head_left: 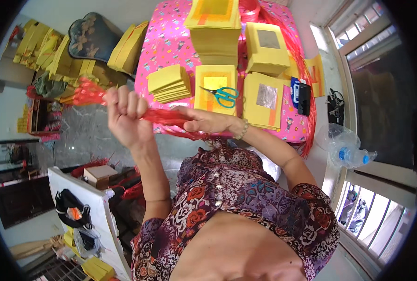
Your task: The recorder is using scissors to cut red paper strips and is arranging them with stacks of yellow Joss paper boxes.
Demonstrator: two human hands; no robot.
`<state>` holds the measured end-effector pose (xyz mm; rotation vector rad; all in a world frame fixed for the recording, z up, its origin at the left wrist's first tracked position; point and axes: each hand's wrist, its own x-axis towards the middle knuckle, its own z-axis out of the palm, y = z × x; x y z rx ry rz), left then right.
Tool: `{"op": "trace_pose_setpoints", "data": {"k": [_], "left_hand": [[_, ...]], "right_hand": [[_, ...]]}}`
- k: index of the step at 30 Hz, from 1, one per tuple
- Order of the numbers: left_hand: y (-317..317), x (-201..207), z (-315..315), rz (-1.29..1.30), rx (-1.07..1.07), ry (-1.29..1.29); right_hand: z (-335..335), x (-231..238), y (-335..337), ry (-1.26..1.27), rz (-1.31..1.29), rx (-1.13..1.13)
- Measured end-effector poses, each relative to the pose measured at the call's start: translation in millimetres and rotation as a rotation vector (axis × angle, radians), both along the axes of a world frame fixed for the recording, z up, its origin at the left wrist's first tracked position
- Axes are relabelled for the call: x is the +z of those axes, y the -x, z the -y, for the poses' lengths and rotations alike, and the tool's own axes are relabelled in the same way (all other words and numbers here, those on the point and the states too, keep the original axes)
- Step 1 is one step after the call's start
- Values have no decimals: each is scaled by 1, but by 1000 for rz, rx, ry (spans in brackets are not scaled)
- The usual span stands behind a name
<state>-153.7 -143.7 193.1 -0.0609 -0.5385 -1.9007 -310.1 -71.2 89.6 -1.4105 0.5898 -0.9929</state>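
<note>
My left hand (126, 114) is raised and closed around a bundle of thin red plastic strings (159, 116); a frayed red end (84, 91) sticks out to its left. My right hand (206, 121) grips the same strings a little to the right, close to the front edge of the pink patterned table (166, 42). The strings run taut between both hands. Just beyond my right hand lies a stack of yellow paper sheets (215, 91) with teal-handled scissors (223, 96) on top.
More yellow paper stacks (168, 84) (215, 28) (264, 47) (262, 100) cover the table, with red strings (306, 93) draped along its right side. A plastic water bottle (351, 154) lies by the window. Yellow bundles (44, 49) and a cushion (89, 35) sit at far left; a white board (100, 215) stands below.
</note>
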Motion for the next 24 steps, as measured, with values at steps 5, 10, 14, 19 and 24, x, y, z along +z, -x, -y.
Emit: {"op": "trace_pose_setpoints", "data": {"k": [5, 10, 14, 19, 24], "left_hand": [[-16, 0, 10, -42, -55, 21], [-87, -7, 44, -27, 52, -33], [-169, -55, 75, -24, 107, -106], [-260, -167, 100, 47, 157, -214], [-198, -201, 75, 1680, 766, 30]], "right_hand": [[-18, 11, 20, -475, -143, 424], [-41, 5, 88, -531, -219, 358], [-60, 6, 149, -595, -321, 244], [-62, 13, 170, -562, -393, 176], [-40, 5, 131, -552, -555, 97]]}}
